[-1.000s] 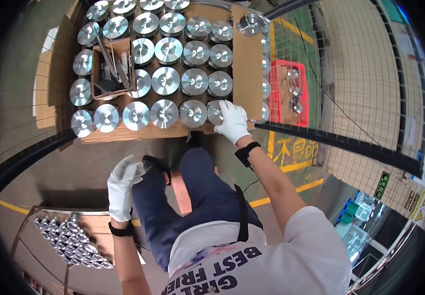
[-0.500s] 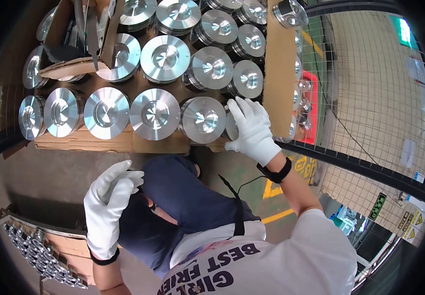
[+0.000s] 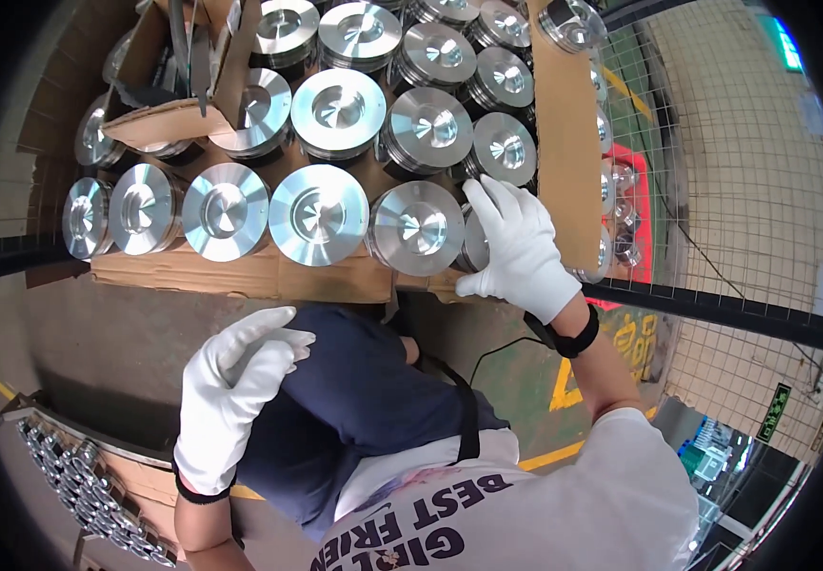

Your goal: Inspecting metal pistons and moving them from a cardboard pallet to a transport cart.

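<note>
Rows of shiny metal pistons (image 3: 318,215) stand crown up on a cardboard-lined surface (image 3: 240,278). At the front right corner, my white-gloved right hand (image 3: 523,252) is wrapped round the piston (image 3: 474,242) at the row's end. Its fingers cover most of that piston, leaving a sliver of crown and side showing. Another large piston (image 3: 418,228) stands close on its left. My left hand (image 3: 230,390), also gloved, hovers in front of the cardboard edge above my leg. Its fingers are loosely bent and apart, with nothing visible in them.
An open cardboard box (image 3: 168,124) with dark items sits over the pistons at the back left. A cardboard sheet (image 3: 568,143) stands along the right side, with a lone piston (image 3: 573,26) at its far end. Beyond are a red bin (image 3: 642,205) and wire mesh (image 3: 725,181). Small metal parts (image 3: 88,485) lie lower left.
The whole view has shifted, so the pistons appear farther right. My right hand stays at the same corner piston, and my left hand keeps nearly the same pose.
</note>
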{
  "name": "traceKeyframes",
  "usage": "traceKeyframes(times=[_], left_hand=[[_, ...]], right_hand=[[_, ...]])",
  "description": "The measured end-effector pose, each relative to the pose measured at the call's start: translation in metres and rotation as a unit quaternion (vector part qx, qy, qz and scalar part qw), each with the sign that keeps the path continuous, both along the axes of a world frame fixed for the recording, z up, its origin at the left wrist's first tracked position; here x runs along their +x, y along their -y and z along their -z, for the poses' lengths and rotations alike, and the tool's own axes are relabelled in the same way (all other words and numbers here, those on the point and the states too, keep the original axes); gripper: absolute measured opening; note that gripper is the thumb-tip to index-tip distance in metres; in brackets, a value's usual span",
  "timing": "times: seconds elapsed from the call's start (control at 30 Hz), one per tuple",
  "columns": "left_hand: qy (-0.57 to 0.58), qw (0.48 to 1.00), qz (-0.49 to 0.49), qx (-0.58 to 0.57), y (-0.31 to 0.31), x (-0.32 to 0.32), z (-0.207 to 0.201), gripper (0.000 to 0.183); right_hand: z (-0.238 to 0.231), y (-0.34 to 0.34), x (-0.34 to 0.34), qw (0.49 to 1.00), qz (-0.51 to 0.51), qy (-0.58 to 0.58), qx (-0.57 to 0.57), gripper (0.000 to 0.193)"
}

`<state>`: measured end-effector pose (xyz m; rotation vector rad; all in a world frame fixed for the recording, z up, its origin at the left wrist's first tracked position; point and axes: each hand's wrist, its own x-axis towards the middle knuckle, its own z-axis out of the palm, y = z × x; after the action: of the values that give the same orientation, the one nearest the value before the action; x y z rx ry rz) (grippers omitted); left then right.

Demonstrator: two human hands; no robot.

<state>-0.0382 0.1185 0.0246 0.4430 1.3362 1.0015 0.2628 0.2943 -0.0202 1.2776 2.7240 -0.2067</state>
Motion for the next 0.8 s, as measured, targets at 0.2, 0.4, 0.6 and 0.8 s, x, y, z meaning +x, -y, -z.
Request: traceKeyframes(times=[0.2, 0.4, 0.6, 0.8], left_hand=[[0.009, 0.999, 0.012, 0.030, 0.017, 0.029, -0.012, 0.036], [0.091, 0.995, 0.029, 0.034, 0.049, 0.073, -0.015, 0.038], [0.149, 0.987, -0.030, 0.054, 0.070, 0.113, 0.008, 0.038], [0.136, 0.989, -0.045, 0.041, 0.071, 0.135, 0.032, 0.038]], right_hand=[[0.002, 0.004, -0.039, 0.998, -0.047, -0.050, 0.015, 0.112], [0.011, 0.006, -0.052, 0.996, -0.078, -0.025, -0.031, 0.123], [0.001, 0.011, -0.069, 0.994, -0.064, 0.027, -0.089, 0.114], [0.003, 0.017, -0.064, 0.996, -0.066, 0.003, -0.058, 0.108]])
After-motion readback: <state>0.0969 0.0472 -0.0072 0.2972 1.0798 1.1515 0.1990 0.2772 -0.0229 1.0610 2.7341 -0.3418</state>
